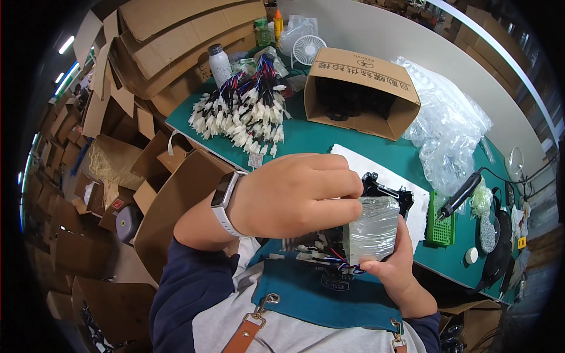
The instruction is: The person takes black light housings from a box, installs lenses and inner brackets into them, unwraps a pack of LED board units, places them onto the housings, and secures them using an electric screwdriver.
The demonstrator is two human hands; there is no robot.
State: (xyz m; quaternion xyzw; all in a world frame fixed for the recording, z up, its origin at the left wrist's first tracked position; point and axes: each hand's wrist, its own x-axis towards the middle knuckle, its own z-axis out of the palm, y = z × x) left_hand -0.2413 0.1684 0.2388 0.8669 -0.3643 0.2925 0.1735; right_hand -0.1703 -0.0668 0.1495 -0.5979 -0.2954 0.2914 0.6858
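Observation:
In front of my body, my right hand (395, 265) grips a pale block wrapped in clear film (373, 229), thumb at its lower edge and fingers along its right side. My left hand (297, 191), with a white-banded watch (225, 194) on its wrist, reaches across with curled fingers at the block's upper left. Its fingertips are partly hidden, so what they pinch does not show. Just beyond the block is a black plastic part (405, 200) by a white sheet (362, 160). Below my left hand lie dark wires with white connectors (318, 250), partly covered.
On the green table (303, 144) are a heap of wire harnesses (247, 112), an open carton (362, 94), clear plastic bags (444, 123), a small fan (308, 50), a bottle (219, 65), a corded screwdriver (461, 194) and a green tray (439, 217). Cardboard boxes (182, 203) crowd the left.

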